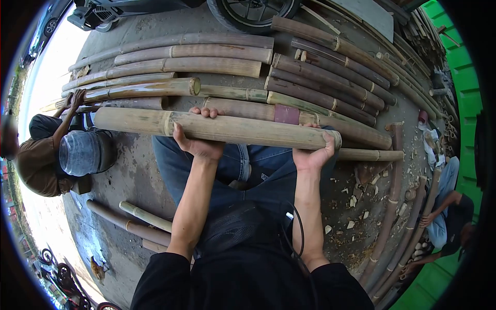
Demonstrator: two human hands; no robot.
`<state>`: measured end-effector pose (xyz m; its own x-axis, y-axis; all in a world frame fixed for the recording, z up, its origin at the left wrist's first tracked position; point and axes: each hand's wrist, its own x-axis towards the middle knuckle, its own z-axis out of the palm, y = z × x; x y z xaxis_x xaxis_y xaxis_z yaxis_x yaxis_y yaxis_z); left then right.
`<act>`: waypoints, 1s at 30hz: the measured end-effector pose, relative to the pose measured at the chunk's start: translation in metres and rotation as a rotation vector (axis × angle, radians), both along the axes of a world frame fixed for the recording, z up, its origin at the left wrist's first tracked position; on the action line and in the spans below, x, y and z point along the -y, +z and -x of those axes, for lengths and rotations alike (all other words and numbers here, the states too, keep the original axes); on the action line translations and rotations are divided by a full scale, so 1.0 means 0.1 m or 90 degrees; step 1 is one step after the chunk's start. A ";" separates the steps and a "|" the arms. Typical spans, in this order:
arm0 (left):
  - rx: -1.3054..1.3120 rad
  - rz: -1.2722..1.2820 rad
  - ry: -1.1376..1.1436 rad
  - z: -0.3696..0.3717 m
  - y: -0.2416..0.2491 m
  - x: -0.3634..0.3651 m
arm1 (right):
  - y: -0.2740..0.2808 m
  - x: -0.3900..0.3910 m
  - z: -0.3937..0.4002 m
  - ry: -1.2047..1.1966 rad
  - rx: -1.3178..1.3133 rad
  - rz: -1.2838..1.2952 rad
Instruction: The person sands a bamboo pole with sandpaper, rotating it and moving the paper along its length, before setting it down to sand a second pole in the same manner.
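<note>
We hold a thick bamboo pole [217, 129] across our lap, above our jeans [237, 170], with the left hand [199, 139] wrapped over its middle and the right hand [315, 152] closed around its cut end. Our fingertips are partly hidden behind the pole, so we see the grip only from the back. Beyond it more bamboo poles [206, 67] lie on the ground [129, 175], a wheel [253, 13] is cut off at the top, and a person's hand [77, 98] touches the poles at far left.

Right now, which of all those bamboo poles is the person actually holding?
The thick pale bamboo pole lying across the lap: the left hand grips its middle and the right hand its cut end. The other poles lie untouched on the ground beyond.
</note>
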<state>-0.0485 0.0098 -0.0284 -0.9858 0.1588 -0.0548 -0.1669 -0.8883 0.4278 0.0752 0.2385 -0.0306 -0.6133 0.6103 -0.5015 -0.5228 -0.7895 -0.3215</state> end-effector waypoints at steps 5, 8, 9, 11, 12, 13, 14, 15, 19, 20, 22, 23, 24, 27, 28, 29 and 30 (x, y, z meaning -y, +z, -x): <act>0.141 -0.025 0.108 0.09 0.03 0.24 | 0.00 -0.14 0.00 0.044 0.139 -0.270; 0.093 -0.009 0.150 0.14 0.09 0.48 | 0.02 -0.27 -0.02 0.163 0.132 -0.516; 0.077 0.007 0.166 0.16 0.12 0.57 | 0.05 -0.28 -0.01 0.295 0.127 -0.528; 0.046 0.014 0.181 0.18 0.11 0.73 | -0.06 -0.27 0.06 0.446 0.090 -0.548; 0.045 0.014 0.181 0.20 0.13 0.79 | -0.15 -0.26 0.13 0.446 0.089 -0.547; 0.016 0.025 0.192 0.23 0.16 0.83 | -0.23 -0.25 0.22 0.438 0.059 -0.467; -0.013 0.036 0.202 0.24 0.19 0.88 | -0.34 -0.26 0.30 0.430 0.029 -0.386; -0.060 0.047 0.204 0.27 0.22 0.95 | -0.50 -0.35 0.37 0.385 0.134 -0.410; -0.265 0.123 0.197 0.42 0.35 1.17 | -1.04 -0.73 0.63 0.317 0.618 -0.803; -0.267 0.125 0.197 0.45 0.39 1.18 | -1.06 -0.77 0.65 0.368 0.700 -0.934; -0.319 0.246 0.233 0.49 0.44 1.20 | -1.13 -0.75 0.64 0.427 0.779 -1.061; -0.345 0.274 0.241 0.53 0.44 1.19 | -1.09 -0.69 0.65 0.511 0.835 -1.135; -0.344 0.281 0.242 0.56 0.43 1.16 | -1.05 -0.63 0.66 0.601 0.889 -1.207; -0.373 0.344 0.253 0.62 0.36 1.04 | -1.09 -0.58 0.71 0.616 0.939 -1.202; -0.372 0.348 0.249 0.62 0.33 1.00 | -1.12 -0.60 0.72 0.595 0.966 -1.210; -0.373 0.358 0.239 0.62 0.28 0.96 | -1.20 -0.65 0.73 0.598 0.967 -1.204; -0.374 0.368 0.230 0.62 0.23 0.94 | -1.30 -0.72 0.76 0.587 0.898 -1.174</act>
